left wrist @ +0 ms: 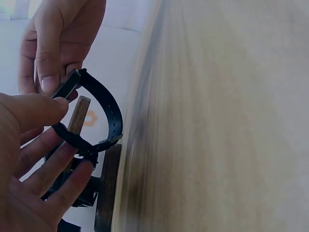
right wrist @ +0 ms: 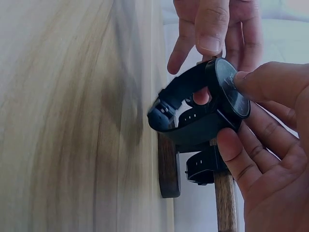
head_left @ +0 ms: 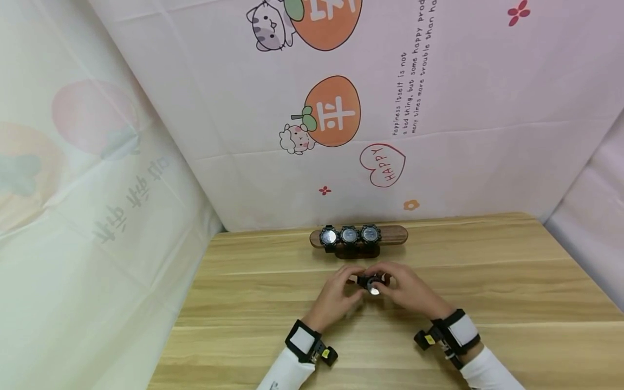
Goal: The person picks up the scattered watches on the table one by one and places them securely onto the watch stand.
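Observation:
A black wristwatch (head_left: 374, 287) with a round dial is held up off the table between both hands. Its strap (left wrist: 107, 104) is fastened into a loop that hangs toward the tabletop. The left hand (head_left: 336, 298) pinches one side of the case with its thumb; some of its other fingers spread beside the strap in the left wrist view. From the opposite side, the right hand (head_left: 404, 290) grips the watch, its thumb on the dial (right wrist: 231, 89) and a finger against the strap. The hands partly cover the watch in the head view.
Just beyond the hands stands a wooden watch stand (head_left: 397, 235) bearing three black watches (head_left: 349, 235) toward its left and middle. It is near the back edge of the wood-grain table (head_left: 487, 281). A printed white cloth (head_left: 244, 189) hangs behind, with more cloth at the sides.

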Action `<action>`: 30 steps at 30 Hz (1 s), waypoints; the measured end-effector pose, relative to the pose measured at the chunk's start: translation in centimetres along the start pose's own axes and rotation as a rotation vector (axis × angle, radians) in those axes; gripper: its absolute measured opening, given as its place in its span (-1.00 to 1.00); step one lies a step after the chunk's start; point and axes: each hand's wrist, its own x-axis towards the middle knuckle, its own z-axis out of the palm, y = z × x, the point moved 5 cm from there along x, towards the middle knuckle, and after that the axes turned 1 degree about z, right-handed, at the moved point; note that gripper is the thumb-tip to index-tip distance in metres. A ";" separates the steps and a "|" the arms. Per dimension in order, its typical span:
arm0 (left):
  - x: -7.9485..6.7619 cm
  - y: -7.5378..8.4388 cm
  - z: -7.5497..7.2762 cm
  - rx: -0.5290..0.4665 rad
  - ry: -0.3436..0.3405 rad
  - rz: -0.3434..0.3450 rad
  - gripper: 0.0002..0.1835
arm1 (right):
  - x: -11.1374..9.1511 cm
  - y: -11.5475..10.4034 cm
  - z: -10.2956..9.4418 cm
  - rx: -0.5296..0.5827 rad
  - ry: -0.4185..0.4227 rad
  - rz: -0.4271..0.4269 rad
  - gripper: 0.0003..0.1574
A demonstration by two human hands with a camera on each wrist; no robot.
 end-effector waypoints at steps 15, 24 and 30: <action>-0.2 -0.3 -0.2 -0.013 0.075 0.004 -0.59 | -0.1 0.4 -0.1 -0.040 0.029 -0.069 -0.40; -0.4 -0.2 -0.8 -0.036 0.121 0.009 -0.63 | -0.3 0.7 -0.3 -0.083 0.045 -0.086 -0.31; -0.5 -0.5 -0.8 -0.092 0.132 -0.020 -0.63 | -0.3 1.0 -0.4 -0.082 0.060 -0.052 -0.40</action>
